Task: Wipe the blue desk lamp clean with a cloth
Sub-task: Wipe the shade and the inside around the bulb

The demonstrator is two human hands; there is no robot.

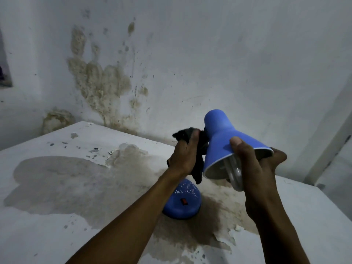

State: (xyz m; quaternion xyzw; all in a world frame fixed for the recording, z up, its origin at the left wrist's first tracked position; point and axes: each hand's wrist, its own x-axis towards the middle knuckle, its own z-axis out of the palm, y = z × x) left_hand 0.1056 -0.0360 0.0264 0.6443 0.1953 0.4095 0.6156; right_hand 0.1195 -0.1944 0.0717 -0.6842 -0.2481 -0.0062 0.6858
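Observation:
The blue desk lamp's shade [224, 138] is tilted with its open mouth turned toward me, and a white bulb [235, 174] shows inside. My right hand [253, 164] grips the rim of the shade, thumb on top and fingers under it. My left hand [183, 155] holds a dark cloth [198, 164] pressed against the left side of the shade, near its neck. The lamp's round blue base [182, 202], speckled with white flecks and carrying a red switch, rests on the table below my left forearm. The neck is hidden behind the cloth.
The white table [57, 216] has peeling paint and a large brownish stain around the lamp base. A stained, mouldy white wall [171, 63] stands close behind. A pale door frame [331, 141] is at the right.

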